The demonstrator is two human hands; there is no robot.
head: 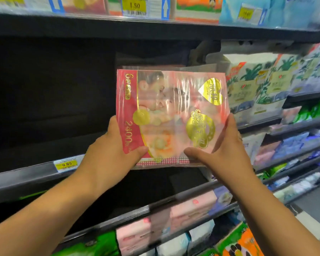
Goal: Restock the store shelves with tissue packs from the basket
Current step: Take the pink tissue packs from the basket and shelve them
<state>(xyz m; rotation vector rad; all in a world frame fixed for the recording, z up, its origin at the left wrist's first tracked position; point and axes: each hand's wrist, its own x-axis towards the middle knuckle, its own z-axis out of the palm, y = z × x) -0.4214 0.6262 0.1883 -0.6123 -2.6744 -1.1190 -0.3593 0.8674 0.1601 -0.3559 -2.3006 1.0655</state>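
A large pink and red tissue pack (171,115) with gold labels is held up in front of a dark shelf bay (50,100). My left hand (111,154) grips its lower left corner, thumb across the front face. My right hand (222,150) grips the lower right edge, thumb on the front near the bottom and fingers up along the side. The pack's bottom edge is level with the shelf's front rail (35,172). No basket is in view.
White packs with green leaf print (255,85) fill the same shelf to the right. Pink packs (190,207) and green packs (98,244) sit on lower shelves. A yellow 9.90 price tag (67,165) is on the rail. More packs line the top shelf (198,10).
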